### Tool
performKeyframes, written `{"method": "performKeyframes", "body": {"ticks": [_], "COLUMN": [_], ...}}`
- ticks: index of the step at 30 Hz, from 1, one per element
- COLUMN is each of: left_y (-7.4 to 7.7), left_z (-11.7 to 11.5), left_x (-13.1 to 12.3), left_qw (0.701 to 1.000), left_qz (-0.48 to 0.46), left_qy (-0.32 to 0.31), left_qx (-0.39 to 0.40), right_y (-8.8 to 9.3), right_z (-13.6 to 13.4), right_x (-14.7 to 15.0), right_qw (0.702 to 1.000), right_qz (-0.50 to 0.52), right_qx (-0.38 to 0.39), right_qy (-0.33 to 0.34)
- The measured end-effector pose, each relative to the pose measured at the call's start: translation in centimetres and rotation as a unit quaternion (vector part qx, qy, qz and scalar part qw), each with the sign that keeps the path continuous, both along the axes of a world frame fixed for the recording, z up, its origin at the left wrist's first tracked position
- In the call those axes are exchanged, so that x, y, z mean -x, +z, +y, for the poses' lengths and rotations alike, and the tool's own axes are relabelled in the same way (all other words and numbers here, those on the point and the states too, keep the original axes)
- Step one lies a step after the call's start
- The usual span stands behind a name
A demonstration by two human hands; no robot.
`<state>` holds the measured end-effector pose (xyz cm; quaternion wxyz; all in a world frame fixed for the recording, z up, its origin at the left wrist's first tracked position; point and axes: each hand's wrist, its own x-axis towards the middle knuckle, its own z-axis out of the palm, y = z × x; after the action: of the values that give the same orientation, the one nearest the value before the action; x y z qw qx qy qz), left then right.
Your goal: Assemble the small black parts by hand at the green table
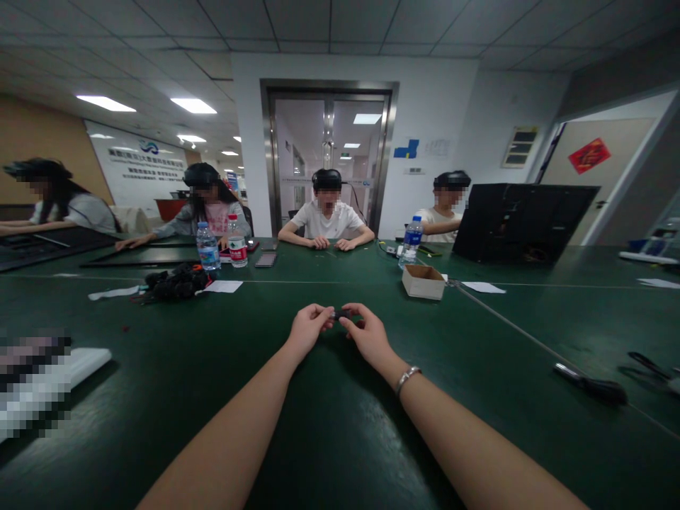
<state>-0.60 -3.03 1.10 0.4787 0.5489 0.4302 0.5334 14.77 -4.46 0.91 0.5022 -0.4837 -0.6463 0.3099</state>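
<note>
Over the middle of the green table (223, 397), both my hands meet at a small, dark, cylinder-like piece (341, 314) with a shiny end at its left. My left hand (311, 331) pinches that shiny end between thumb and fingers. The dark end sits between the thumb and curled fingers of my right hand (368, 333), which has a silver bracelet at the wrist. What exactly the piece is cannot be made out. Off to the right lies a black-handled tool (598, 386) with a metal end, apart from my hands.
Beyond my hands stand an open cardboard box (423, 282) and a water bottle (411, 241). A heap of black parts (178, 282) and two bottles are at the left. A large black case (520, 223) stands at the back right. Several people with headsets sit around.
</note>
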Motion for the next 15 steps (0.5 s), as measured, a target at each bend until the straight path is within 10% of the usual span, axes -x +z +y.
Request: {"method": "performKeyframes", "body": {"ticks": [11, 15], "left_y": [-0.3, -0.7], "left_z": [-0.2, 0.3], "left_x": [-0.1, 0.0], "left_qw": [0.998, 0.999], "left_qz": [0.024, 0.019], "left_qy": [-0.031, -0.017], "left_qx": [-0.047, -0.038], "right_y": [-0.5, 3.1], "right_z": [0.4, 1.0], "right_x": [0.2, -1.7], "right_qw": [0.999, 0.998], "right_qz": [0.017, -0.013], "right_qx": [0.049, 0.058], "right_qy": [0.012, -0.015]}}
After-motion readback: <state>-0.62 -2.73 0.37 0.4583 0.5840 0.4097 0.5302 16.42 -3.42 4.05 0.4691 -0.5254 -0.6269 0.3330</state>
